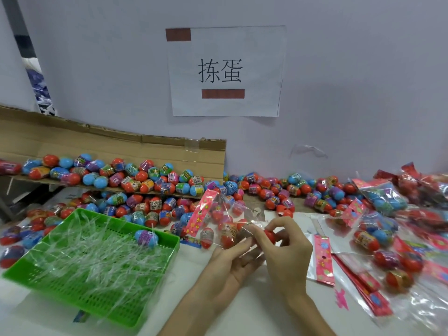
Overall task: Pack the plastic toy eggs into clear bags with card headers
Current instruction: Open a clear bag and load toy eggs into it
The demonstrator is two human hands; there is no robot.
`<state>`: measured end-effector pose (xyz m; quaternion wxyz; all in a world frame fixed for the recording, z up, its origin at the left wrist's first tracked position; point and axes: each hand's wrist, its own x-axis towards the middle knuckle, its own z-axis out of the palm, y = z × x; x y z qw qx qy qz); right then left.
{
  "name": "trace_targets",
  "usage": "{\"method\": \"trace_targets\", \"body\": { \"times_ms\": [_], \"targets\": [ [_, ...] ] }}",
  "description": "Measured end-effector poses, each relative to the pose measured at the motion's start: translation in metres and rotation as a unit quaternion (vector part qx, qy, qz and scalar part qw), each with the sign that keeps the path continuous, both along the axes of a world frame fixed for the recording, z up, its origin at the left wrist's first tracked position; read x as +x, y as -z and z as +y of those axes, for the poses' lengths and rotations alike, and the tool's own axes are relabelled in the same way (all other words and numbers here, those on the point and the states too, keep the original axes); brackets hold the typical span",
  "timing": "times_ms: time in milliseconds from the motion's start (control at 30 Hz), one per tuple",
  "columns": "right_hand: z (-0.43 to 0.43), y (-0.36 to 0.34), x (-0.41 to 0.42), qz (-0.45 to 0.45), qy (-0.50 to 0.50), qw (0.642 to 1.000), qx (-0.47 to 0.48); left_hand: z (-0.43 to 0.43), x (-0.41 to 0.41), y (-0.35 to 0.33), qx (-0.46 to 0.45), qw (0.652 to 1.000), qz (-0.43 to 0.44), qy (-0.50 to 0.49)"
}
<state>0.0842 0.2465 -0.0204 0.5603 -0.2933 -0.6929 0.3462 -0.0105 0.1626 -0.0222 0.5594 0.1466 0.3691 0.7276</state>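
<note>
A clear bag [226,219] with a pink flowered card header [200,213] is held above the table's middle, and several red toy eggs show inside it. My left hand [234,259] grips the bag's open edge from below. My right hand [286,248] pinches a red egg [269,235] right at the bag's mouth. Many loose eggs [150,204] in red, blue and purple lie in a heap behind the bag, along the wall.
A green plastic basket [94,294] full of shredded clear strips stands at the left with one blue-purple egg [146,237] on it. A cardboard flap [116,151] carries more eggs. Filled bags [383,236] and spare pink headers [323,259] lie at the right.
</note>
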Motion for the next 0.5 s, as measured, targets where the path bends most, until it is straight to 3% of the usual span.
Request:
{"method": "trace_targets", "body": {
  "times_ms": [333, 500],
  "targets": [
    [-0.003, 0.003, -0.006, -0.089, -0.058, 0.994, 0.023, -0.003, -0.021, -0.005, -0.004, 0.995, -0.055, -0.082],
    [-0.004, 0.003, -0.007, -0.101, -0.073, 0.992, 0.005, -0.002, -0.012, -0.003, -0.004, 0.998, -0.035, -0.053]
  ]
}}
